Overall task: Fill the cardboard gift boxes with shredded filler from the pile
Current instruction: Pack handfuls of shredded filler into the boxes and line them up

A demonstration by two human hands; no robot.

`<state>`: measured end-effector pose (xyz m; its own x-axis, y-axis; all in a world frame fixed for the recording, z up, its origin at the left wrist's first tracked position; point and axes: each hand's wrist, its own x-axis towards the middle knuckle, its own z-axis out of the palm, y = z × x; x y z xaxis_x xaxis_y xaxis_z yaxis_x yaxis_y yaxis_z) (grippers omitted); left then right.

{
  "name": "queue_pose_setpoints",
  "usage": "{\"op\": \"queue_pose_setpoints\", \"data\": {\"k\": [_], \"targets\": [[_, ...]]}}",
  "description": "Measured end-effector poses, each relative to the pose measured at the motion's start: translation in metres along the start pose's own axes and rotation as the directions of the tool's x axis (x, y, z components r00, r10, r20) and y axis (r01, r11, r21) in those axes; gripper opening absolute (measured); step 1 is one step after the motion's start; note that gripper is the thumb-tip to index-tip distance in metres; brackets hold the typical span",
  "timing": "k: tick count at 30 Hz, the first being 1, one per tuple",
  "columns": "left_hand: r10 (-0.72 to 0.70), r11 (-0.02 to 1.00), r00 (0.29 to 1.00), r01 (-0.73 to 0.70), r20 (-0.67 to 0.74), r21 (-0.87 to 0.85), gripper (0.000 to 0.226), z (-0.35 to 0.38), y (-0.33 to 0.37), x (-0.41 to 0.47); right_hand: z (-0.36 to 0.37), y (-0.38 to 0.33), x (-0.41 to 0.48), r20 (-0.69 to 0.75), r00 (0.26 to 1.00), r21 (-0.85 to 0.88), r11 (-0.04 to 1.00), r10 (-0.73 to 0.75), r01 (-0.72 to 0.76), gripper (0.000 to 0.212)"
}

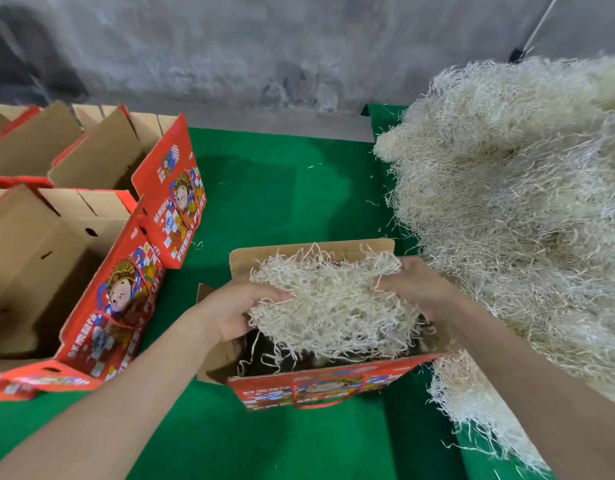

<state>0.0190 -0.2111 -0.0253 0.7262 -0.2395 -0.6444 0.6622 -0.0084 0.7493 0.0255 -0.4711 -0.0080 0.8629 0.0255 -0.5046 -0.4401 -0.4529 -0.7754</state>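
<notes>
Glossy printed cardboard box, stringy pale shredded filler, matt green cloth.

A packing workshop: bare concrete wall across the top, green-covered table, printed gift boxes lined at left, filler pile at right.

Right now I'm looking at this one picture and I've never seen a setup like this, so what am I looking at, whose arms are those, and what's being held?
There is no machine here. The single picture comes from a wide-angle camera worn on a person's head, looking forward and down, so the two bare arms are the wearer's own. The left hand and right hand grip a clump of shredded filler from either side, at the mouth of an open red gift box. That box stands on a green table cover. The big filler pile lies to the right. More open boxes, with no filler showing inside, stand to the left.
</notes>
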Motion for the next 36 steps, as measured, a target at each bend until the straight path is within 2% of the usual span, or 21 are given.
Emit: {"op": "queue_pose_setpoints", "data": {"k": [2, 4, 6, 7, 8, 9, 10, 12, 13, 15, 17, 21, 23, 25, 27, 28, 30, 32, 34, 35, 36], "targets": [[0.0, 1.0, 1.0, 0.001, 0.024, -0.028, 0.069, -0.006, 0.0, -0.001, -0.006, 0.001, 0.001, -0.085, 0.996, -0.028, 1.0, -0.015, 0.012, 0.08], [0.005, 0.999, 1.0, -0.004, 0.026, -0.046, 0.045, -0.008, -0.002, -0.001, -0.007, 0.004, -0.001, -0.11, 0.994, -0.027, 1.0, -0.008, 0.005, 0.069], [0.013, 0.991, 0.997, -0.003, 0.072, -0.134, 0.037, -0.006, -0.004, 0.002, 0.0, -0.001, -0.006, -0.015, 1.0, 0.089, 0.996, 0.02, -0.019, 0.028], [0.027, 0.983, 0.994, -0.007, 0.108, -0.186, 0.029, -0.004, -0.004, 0.003, 0.003, -0.002, -0.007, 0.05, 0.998, 0.183, 0.983, 0.026, -0.035, 0.015], [0.037, 0.977, 0.99, -0.008, 0.134, -0.212, 0.02, -0.002, -0.004, 0.004, 0.006, -0.002, -0.008, 0.136, 0.991, 0.253, 0.966, 0.014, -0.049, 0.013], [0.04, 0.979, 0.986, -0.006, 0.163, -0.206, 0.016, 0.002, -0.004, 0.005, 0.008, -0.003, -0.009, 0.195, 0.981, 0.309, 0.95, -0.017, -0.045, 0.026], [0.021, 0.987, 0.985, 0.007, 0.169, -0.161, 0.017, 0.007, -0.005, 0.007, 0.014, -0.003, -0.007, 0.251, 0.968, 0.292, 0.955, -0.026, -0.05, 0.058], [-0.024, 1.0, 0.989, 0.023, 0.148, 0.007, 0.019, 0.023, -0.009, 0.01, 0.033, -0.004, -0.006, 0.319, 0.947, 0.117, 0.993, -0.039, 0.001, 0.056], [-0.028, 0.994, 0.996, 0.018, 0.09, 0.107, 0.022, 0.03, -0.013, 0.012, 0.039, -0.005, -0.006, 0.325, 0.945, 0.058, 0.998, -0.04, 0.022, 0.051], [0.005, 0.972, 0.999, 0.003, -0.036, 0.233, 0.031, 0.03, -0.017, 0.016, 0.039, -0.005, -0.001, 0.3, 0.952, 0.036, 0.998, -0.06, 0.052, 0.053], [0.022, 0.973, 0.994, 0.003, -0.108, 0.229, 0.045, 0.016, -0.018, 0.015, 0.026, -0.002, -0.001, 0.211, 0.977, 0.038, 0.999, -0.02, 0.013, 0.057], [0.019, 0.978, 0.992, 0.007, -0.125, 0.206, 0.107, -0.01, -0.016, 0.014, 0.0, 0.011, 0.0, 0.052, 0.997, 0.01, 0.999, 0.049, -0.05, 0.089], [0.028, 0.983, 0.994, -0.009, -0.102, 0.185, 0.124, -0.012, -0.013, 0.012, -0.007, 0.014, 0.002, 0.035, 0.998, 0.025, 0.998, 0.053, -0.054, 0.092], [0.014, 0.991, 0.995, -0.001, -0.095, 0.134, 0.131, -0.015, -0.011, 0.006, -0.009, 0.014, 0.001, 0.017, 0.997, 0.03, 0.997, 0.071, -0.072, 0.09], [0.0, 0.999, 1.0, 0.002, -0.022, 0.053, 0.125, -0.023, -0.011, 0.001, -0.011, 0.017, 0.004, -0.026, 0.995, 0.092, 0.992, 0.093, -0.09, 0.088], [0.021, 0.999, 0.998, -0.019, 0.061, -0.026, 0.11, -0.028, -0.011, 0.002, -0.011, 0.017, 0.004, -0.039, 0.993, 0.153, 0.983, 0.108, -0.101, 0.088], [0.082, 0.973, 0.977, -0.035, 0.197, -0.228, 0.058, -0.031, -0.008, -0.001, -0.009, 0.014, 0.003, -0.04, 0.99, 0.238, 0.963, 0.138, -0.125, 0.086], [0.115, 0.945, 0.967, -0.036, 0.228, -0.325, 0.01, -0.028, -0.007, 0.0, -0.006, 0.009, -0.002, -0.021, 0.986, 0.258, 0.953, 0.167, -0.156, 0.082], [0.104, 0.966, 0.98, -0.06, 0.17, -0.25, 0.017, -0.017, -0.006, 0.002, -0.003, 0.002, -0.01, 0.029, 0.983, 0.275, 0.944, 0.181, -0.182, 0.068], [0.077, 0.977, 0.988, -0.048, 0.13, -0.209, 0.015, -0.009, -0.005, 0.002, -0.001, -0.002, -0.013, 0.09, 0.983, 0.308, 0.934, 0.161, -0.181, 0.053], [0.063, 0.976, 0.993, -0.041, 0.098, -0.212, 0.053, -0.003, -0.006, 0.003, 0.004, -0.007, -0.018, 0.173, 0.977, 0.356, 0.917, 0.123, -0.179, 0.038]]}}
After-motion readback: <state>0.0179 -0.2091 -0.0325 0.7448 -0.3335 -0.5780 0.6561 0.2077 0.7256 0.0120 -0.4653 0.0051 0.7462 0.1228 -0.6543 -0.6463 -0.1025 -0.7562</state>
